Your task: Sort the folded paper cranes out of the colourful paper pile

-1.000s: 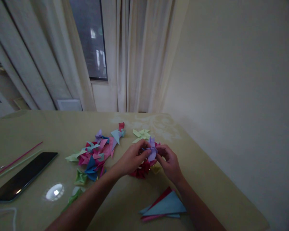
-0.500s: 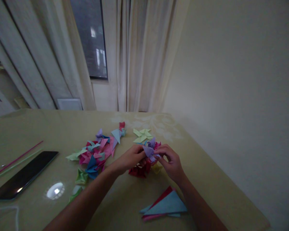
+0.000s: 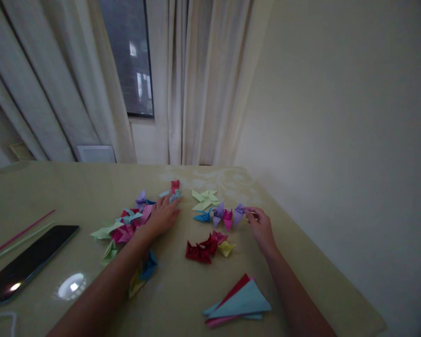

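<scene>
My left hand [image 3: 162, 216] lies with fingers stretched out on a heap of folded paper pieces [image 3: 126, 223] in pink, blue, purple and green. My right hand [image 3: 260, 225] is closed in a pinch on a purple folded piece [image 3: 239, 213] at the end of a short row of folded pieces [image 3: 215, 215] in blue, purple and pink. Between my arms sits a cluster of red folded pieces [image 3: 203, 247] with one yellow piece [image 3: 226, 248]. A light green pinwheel shape [image 3: 205, 198] lies behind the row.
Flat paper triangles [image 3: 240, 302] in blue, red and pink lie near the front. A dark phone [image 3: 27, 262] and thin pink and green straws [image 3: 17, 236] are at the left. The table [image 3: 301, 276] ends at the right by a wall; curtains and a window stand behind.
My hands have parted. The left went left onto the heap of pieces; the right moved right, and the purple, pink and blue pieces now lie in a row on the table.
</scene>
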`<state>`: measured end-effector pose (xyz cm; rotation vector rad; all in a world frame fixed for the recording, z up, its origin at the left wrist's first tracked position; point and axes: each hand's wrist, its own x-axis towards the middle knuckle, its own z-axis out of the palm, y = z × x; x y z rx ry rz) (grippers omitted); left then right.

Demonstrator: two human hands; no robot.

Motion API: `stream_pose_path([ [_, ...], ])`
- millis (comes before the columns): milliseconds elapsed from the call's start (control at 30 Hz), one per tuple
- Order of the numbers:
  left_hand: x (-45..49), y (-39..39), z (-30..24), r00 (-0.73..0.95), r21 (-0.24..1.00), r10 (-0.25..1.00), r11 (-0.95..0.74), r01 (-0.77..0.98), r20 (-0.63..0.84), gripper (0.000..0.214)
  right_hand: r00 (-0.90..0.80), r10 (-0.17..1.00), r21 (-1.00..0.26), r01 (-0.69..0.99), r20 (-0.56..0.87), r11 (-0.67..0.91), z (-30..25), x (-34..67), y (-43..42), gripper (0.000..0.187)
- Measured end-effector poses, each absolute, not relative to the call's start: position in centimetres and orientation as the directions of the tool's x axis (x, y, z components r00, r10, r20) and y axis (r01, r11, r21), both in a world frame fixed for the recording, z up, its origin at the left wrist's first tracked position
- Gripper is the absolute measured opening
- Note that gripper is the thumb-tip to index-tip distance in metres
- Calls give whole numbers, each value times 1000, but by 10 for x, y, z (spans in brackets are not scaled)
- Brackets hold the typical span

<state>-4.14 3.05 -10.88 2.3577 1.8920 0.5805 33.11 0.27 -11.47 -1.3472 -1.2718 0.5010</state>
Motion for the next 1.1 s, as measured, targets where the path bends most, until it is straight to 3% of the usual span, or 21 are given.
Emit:
stream_pose_path([
  [200,-35,45,-119,205,191,958,-243,951,200,52,274,894,-886,406,354,227,-129,327,8,52],
  [333,-39,49,-124,240,212,951,-280,936,194,52,279,890,-878,424,360,222,-129,327,7,50],
  [633,-46,56,-86,319,414,893,-434,801,318,40,310,874,-856,479,374,196,-130,331,7,31],
  [800,-28,26,-28,394,644,794,-607,465,464,42,367,828,-842,496,424,212,-113,324,-3,37],
  [933,12,-10,-14,567,648,687,-692,319,455,31,149,875,-865,292,462,407,-89,304,-20,41],
  [1033,39,-30,-23,683,618,608,-733,285,405,29,-18,895,-888,119,446,445,-79,290,-32,43],
  [1100,52,-40,-29,712,606,591,-740,292,378,31,-61,895,-891,82,443,447,-77,285,-36,33],
])
